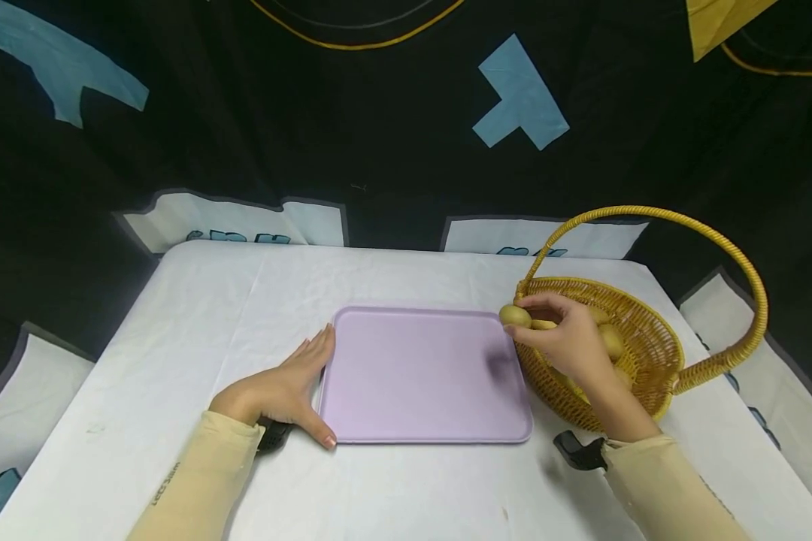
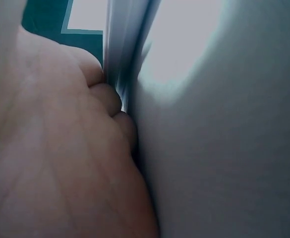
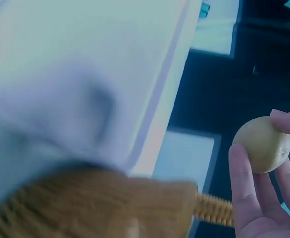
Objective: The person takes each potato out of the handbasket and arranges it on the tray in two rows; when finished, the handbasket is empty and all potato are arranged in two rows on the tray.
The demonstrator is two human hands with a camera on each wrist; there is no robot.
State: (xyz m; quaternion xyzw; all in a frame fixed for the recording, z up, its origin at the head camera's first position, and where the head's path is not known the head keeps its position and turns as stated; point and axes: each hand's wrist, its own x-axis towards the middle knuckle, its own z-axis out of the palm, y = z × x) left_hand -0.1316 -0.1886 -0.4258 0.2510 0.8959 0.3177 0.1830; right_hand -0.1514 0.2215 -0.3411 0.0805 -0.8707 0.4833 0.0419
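Observation:
Between its thumb and fingers, my right hand [image 1: 565, 334] pinches a smooth, round, yellowish-green potato [image 1: 516, 316], lifted over the left rim of a wicker basket [image 1: 649, 323]. The right wrist view shows the potato [image 3: 262, 145] at the fingertips, clear of the basket. Several similar potatoes [image 1: 611, 342] lie inside the basket, partly hidden by my hand and forearm. A flat lilac tray [image 1: 426, 376] lies left of the basket. My left hand [image 1: 291, 387] rests along the tray's left edge, fingers straight and thumb spread towards the near corner; the left wrist view shows the palm [image 2: 70, 148] close up.
The basket's tall arched handle [image 1: 751, 300] leans out to the right. A white cloth [image 1: 379, 496] covers the table. Behind stands a black curtain [image 1: 352, 135] with blue tape pieces [image 1: 524, 94]. Black wrist mounts [image 1: 580, 451] sit under the sleeves.

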